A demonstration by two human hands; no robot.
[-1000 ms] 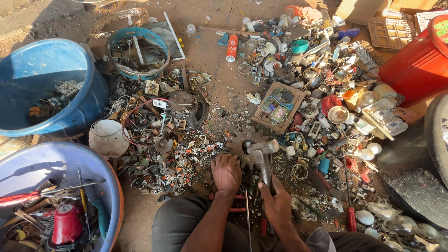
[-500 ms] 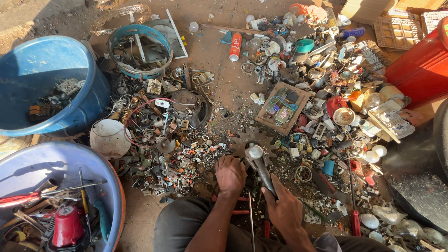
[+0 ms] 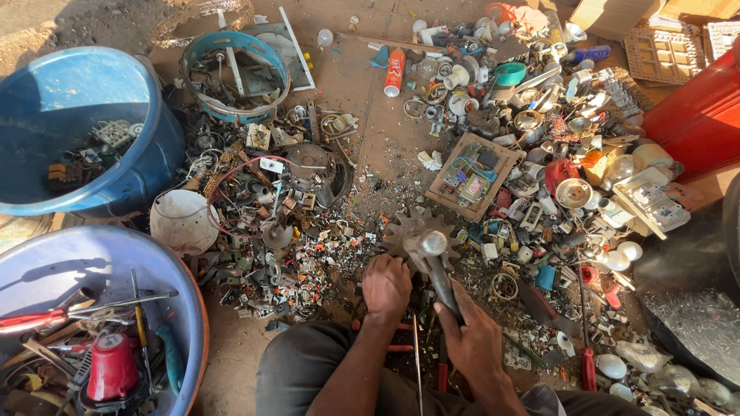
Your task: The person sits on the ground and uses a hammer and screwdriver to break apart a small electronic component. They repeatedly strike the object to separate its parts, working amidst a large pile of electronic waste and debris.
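While right hand (image 3: 476,339) raises hammer (image 3: 433,262), left hand (image 3: 385,283) rests knuckles-up.
Right fingers clamped on handle, head over toothed gear (image 3: 401,228); left fingers curled together beside gear.

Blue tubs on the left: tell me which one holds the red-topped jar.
The nearer blue tub, at the bottom-left corner. The red-topped jar lies among its tools; the farther blue tub holds only small scrap parts.

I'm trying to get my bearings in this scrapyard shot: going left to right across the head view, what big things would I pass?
Blue tub → white dome → left hand → hammer → circuit board → red container.
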